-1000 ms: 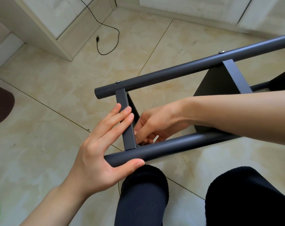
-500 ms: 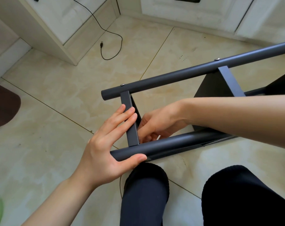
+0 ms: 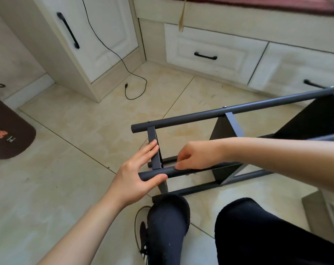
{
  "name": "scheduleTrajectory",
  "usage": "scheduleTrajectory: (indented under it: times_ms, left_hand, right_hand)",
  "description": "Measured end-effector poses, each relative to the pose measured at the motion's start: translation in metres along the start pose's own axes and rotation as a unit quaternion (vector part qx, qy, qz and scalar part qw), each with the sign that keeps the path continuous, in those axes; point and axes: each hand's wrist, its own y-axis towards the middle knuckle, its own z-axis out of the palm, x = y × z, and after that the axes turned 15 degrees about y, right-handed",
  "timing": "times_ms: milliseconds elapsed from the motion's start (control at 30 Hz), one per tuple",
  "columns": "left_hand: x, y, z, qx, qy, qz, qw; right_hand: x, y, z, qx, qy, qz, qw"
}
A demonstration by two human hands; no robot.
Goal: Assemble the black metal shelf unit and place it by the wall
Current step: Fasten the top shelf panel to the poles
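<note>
The shelf (image 3: pixel 229 119) is laid on its side on the floor (image 3: pixel 70 131), before the knees. Its near tube (image 3: pixel 154 174) is steadied by the left hand (image 3: pixel 135 176), fingers straight, thumb beneath. Beside it, the tube is pinched by the right hand (image 3: pixel 196 156), fingers curled.

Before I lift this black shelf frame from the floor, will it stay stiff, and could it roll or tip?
The shelf frame probably stays fairly stiff: its round tubes are joined by flat crossbars with screws showing. It should not roll, since the panels between the tubes block that. It may wobble near the left hand, where the near tube perhaps is not yet fastened.
</note>
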Motion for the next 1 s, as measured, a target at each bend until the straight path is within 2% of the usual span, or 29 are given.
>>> scheduleTrajectory:
  times_ms: [100,233,400,600,733,767,867,1000]
  left_hand:
    - [-0.009,-0.006,0.005,-0.005,-0.054,-0.048,0.997]
    - [-0.019,-0.014,0.013,-0.048,-0.136,-0.121,0.982]
    - [-0.018,-0.025,0.025,-0.047,-0.304,-0.227,0.924]
    - [-0.013,-0.021,0.035,-0.045,-0.412,-0.258,0.873]
    - [-0.015,-0.017,0.042,-0.053,-0.518,-0.276,0.808]
    - [-0.016,-0.015,0.044,-0.052,-0.525,-0.274,0.804]
    - [-0.023,-0.015,0.046,-0.023,-0.483,-0.256,0.837]
    - [-0.027,-0.015,0.044,-0.007,-0.342,-0.23,0.911]
  right_hand:
    - [-0.008,-0.015,0.011,-0.035,-0.031,-0.003,0.999]
    - [-0.008,-0.017,0.021,-0.071,-0.044,-0.001,0.997]
    - [-0.012,-0.015,0.026,-0.108,-0.037,0.007,0.993]
    - [-0.019,-0.01,0.028,-0.162,-0.039,-0.006,0.986]
    - [-0.016,-0.007,0.022,-0.201,-0.035,-0.003,0.979]
    - [-0.016,-0.007,0.021,-0.206,-0.031,-0.004,0.978]
    - [-0.015,-0.005,0.019,-0.216,-0.013,-0.001,0.976]
    - [-0.006,-0.006,0.014,-0.223,0.008,0.013,0.975]
